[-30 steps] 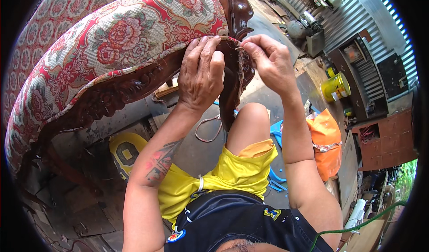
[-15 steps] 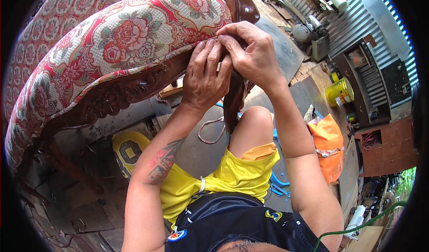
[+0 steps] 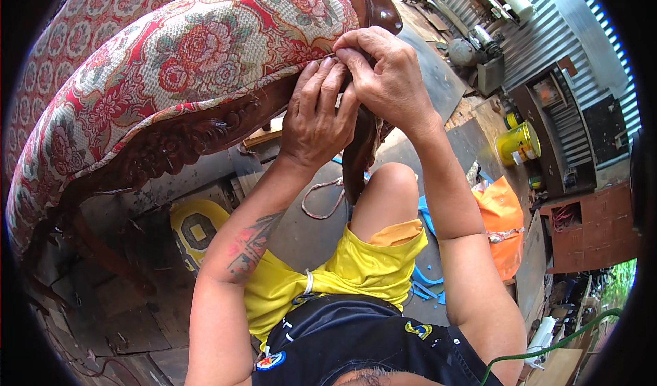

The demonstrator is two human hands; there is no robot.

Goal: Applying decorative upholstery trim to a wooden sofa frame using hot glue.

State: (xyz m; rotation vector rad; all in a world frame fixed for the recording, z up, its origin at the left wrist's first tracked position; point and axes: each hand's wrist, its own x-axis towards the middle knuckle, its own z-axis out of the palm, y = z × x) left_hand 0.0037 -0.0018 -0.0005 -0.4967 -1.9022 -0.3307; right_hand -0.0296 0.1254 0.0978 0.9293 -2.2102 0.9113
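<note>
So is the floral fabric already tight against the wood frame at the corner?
Cannot tell. Both hands, left hand and right hand, cover that corner of the fabric; along the carved frame it lies smooth.

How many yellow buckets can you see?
1. The yellow bucket stands on the floor at the right, beside the dark cabinet, above the orange bag. More could be hidden behind the clutter.

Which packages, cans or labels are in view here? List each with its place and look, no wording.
Yellow can: on the floor at right, round, with a pale label.
Orange bag: floor, right of the knee, crumpled plastic.
White bottle: lower right, lying by a green hose.
No screens or signs.
</note>
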